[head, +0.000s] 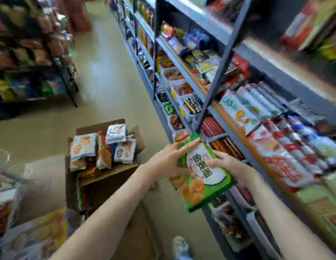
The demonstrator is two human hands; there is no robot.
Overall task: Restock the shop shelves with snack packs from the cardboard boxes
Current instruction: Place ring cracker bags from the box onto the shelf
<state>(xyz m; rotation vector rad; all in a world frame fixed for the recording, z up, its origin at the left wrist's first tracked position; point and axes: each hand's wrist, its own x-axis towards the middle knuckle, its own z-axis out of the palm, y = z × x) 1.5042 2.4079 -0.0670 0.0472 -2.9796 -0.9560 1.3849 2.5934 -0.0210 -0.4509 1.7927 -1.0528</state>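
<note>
Standing in the aisle rn. Person's got one green snack pack (204, 171) held w/ both hands, roughly center-right of the frame, right in front of the shelves (229, 126) but not on a shelf yet. The pack's tilted, top corner pointing up toward the rack's grey upright, bottom end lower down w/ orange snack pics on it.

Left hand (169, 164) has the pack's left edge: fingers wrapped round it, one finger stretched up along the top corner. Right hand (231, 167) is on the right edge, thumb laid across the white front, other fingers tucked behind, so both have a proper grip on it.

The shelves fill the whole right side, crammed w/ packs and small trays of snacks, pretty blurry tbh.

Lower left of center there's an open cardboard box (107, 173) on the floor (107, 81), white-and-orange packs (84, 145) standing up in it. More bagged stuff at bottom left, too smeared to ID. Second rack (22, 62) in the upper left. A shoe (180, 244) pokes in at bottom center.
</note>
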